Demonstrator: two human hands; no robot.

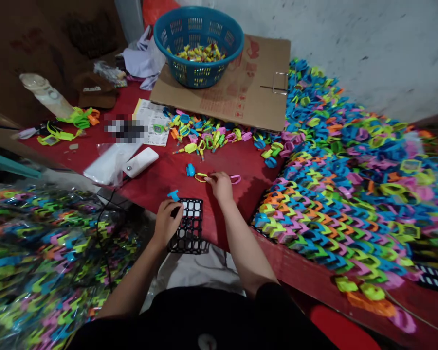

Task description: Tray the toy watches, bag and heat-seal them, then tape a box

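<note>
My left hand (168, 221) is closed at the left side of a black grid tray (201, 228), near the table's front edge. A blue plastic toy watch (173, 195) pokes out past its fingers. Pale squares show in some of the tray's cells. Further right, my right hand (222, 188) reaches over the red table with curled fingers, the tips on a yellow toy watch (200, 178). A pink toy watch (235, 179) lies just right of that hand, partly hidden by it. Left of the yellow one is a small blue piece (190, 170).
A teal basket (200, 78) of small yellow pieces stands on flat cardboard (255, 92). Toy watches are heaped at the right (321, 126), with neat rows (314, 204) before them. A white box (141, 162), a bottle (47, 95) and bagged watches (58, 253) are leftward.
</note>
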